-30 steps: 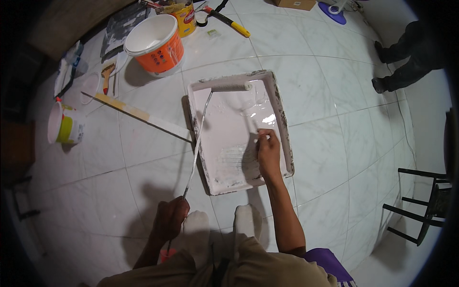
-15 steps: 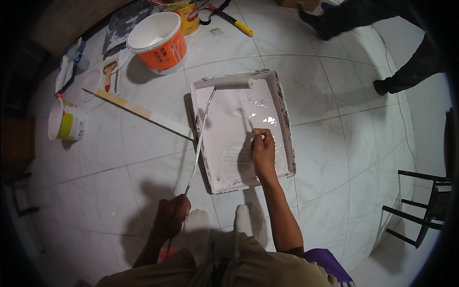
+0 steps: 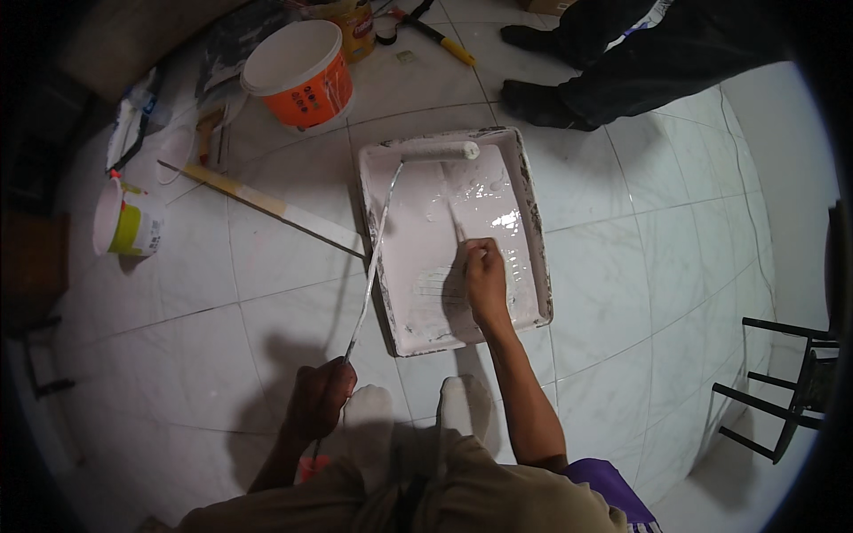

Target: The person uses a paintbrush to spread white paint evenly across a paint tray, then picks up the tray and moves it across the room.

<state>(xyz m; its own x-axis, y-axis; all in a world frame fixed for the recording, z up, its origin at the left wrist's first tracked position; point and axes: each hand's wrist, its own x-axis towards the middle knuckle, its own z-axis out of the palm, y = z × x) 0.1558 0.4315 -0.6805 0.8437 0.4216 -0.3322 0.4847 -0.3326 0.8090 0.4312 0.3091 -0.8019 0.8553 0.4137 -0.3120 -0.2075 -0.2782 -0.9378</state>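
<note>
A paint tray (image 3: 535,249) on the tiled floor holds pale pink, glossy paint. A paint roller (image 3: 444,153) lies across the tray's far end, and its long metal rod (image 3: 373,280) runs toward me over the left rim. My left hand (image 3: 317,400) is closed round that rod near my left foot. My right hand (image 3: 484,271), over the tray, pinches a thin pale stick (image 3: 456,219), whose far tip is down in the paint below the roller. A long wooden strip (image 3: 235,197) lies on the floor, touching the tray's left side.
An orange-banded bucket (image 3: 306,93), yellow can (image 3: 355,27) and yellow-handled tool (image 3: 449,44) are beyond. A small tub (image 3: 129,226) and brush (image 3: 211,124) lie left. Another person's dark-socked feet (image 3: 551,107) stand beyond the tray. A black chair (image 3: 782,404) is at right.
The other person has stepped leftward from the right wall to just beyond the tray. My right hand and the stick have shifted slightly left in the paint. My left hand still grips the rod.
</note>
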